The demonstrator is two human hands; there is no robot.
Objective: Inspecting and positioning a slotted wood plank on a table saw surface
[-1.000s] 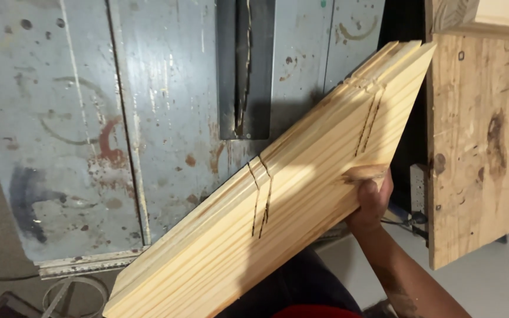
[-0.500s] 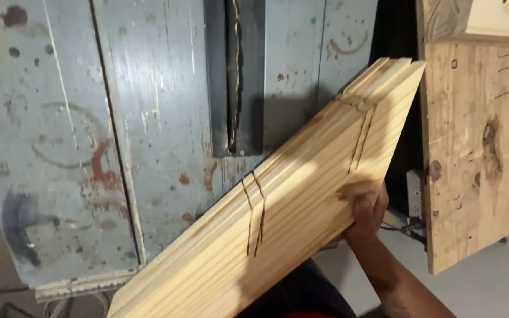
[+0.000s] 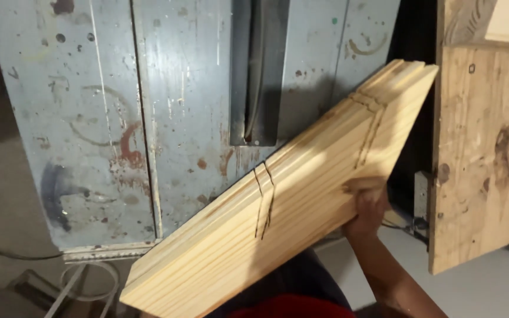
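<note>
Pine's the main thing going on, a bundle of light pine boards (image 3: pixel 290 200) stacked face to face and tipped up on a diagonal, low end nearest the camera and high end pointing up and to the right. Closest in, below the bundle, you get a bit of dark clothing with a red patch (image 3: pixel 293 307) at the bottom edge. Right hand (image 3: pixel 367 206) comes up from under the bundle's lower right edge, and its grip is closed around that edge, fingers curled over the wood, so it's got the whole stack propped at that angle. Left hand isn't anywhere in shot. Two pairs of thin dark lines cross the boards, one pair (image 3: pixel 264 200) near the middle of the bundle and another pair (image 3: pixel 369 126) up toward its high end. Left of the bundle's low end there's a pale cable loop (image 3: pixel 89 282) on the floor. Behind the bundle sits the grey metal saw surface (image 3: pixel 119 118), pretty scuffed, with rust spots and ring stains, and the bundle leans over its near right corner. Just beyond the bundle's upper half is the dark blade slot (image 3: pixel 257 70). Off to the right of the bundle, a rough plywood panel (image 3: pixel 490 147).
</note>
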